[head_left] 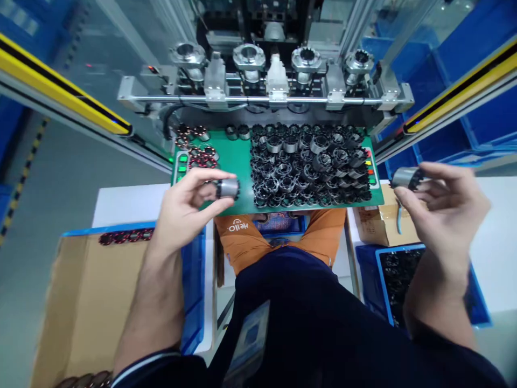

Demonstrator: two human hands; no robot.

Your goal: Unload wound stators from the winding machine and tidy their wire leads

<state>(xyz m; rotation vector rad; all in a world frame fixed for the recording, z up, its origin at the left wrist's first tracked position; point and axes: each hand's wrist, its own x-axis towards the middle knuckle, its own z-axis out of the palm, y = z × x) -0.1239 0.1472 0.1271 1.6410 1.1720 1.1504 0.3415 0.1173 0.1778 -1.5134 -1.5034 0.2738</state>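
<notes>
My left hand (194, 207) pinches a metal ring core (228, 188) with black ends between thumb and fingers, above the front left of the green work surface (236, 159). Out to the right, my right hand (448, 205) grips a similar ring core (405, 177), held over a cardboard box. Many black-and-silver ring cores (311, 167) stand in packed, stacked rows on the right part of the green surface. Copper-wound cores (204, 156) lie in a group at its left, partly behind my left hand.
Behind the surface is a machine rail (242, 99) with metal ring fixtures (249, 55). A cardboard-lined blue bin (109, 302) with wound cores is at left. At right are a cardboard box (393, 218) and a blue bin (369, 269) of black parts. Yellow-edged posts flank both sides.
</notes>
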